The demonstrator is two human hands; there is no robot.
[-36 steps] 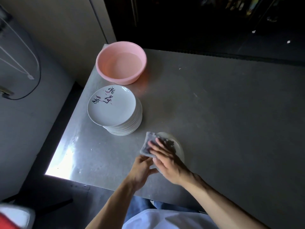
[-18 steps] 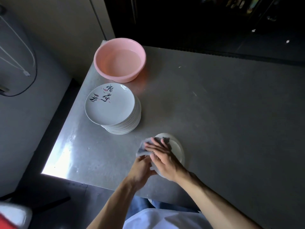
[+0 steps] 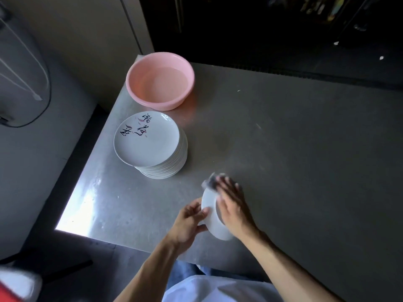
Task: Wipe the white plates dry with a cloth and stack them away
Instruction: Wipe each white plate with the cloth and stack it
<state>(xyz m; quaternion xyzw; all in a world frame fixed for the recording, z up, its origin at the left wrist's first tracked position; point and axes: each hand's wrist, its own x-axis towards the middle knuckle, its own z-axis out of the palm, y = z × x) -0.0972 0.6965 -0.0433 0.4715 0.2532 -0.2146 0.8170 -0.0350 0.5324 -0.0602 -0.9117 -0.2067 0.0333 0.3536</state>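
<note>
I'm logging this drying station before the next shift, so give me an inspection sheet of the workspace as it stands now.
Surface: grey metal table, glare at its near left corner.
Job's things: stack of white plates with lettering on the top one; single white plate held tilted on edge; grey cloth, blurred.
Clutter: pink basin at the far left corner, seems to hold water.
Grippers: left hand grips the plate's rim; right hand presses the cloth to the plate.
Cables: a dark cable and pale cords hang at the left wall.
Surroundings: dark area beyond the table; details unclear.
</note>
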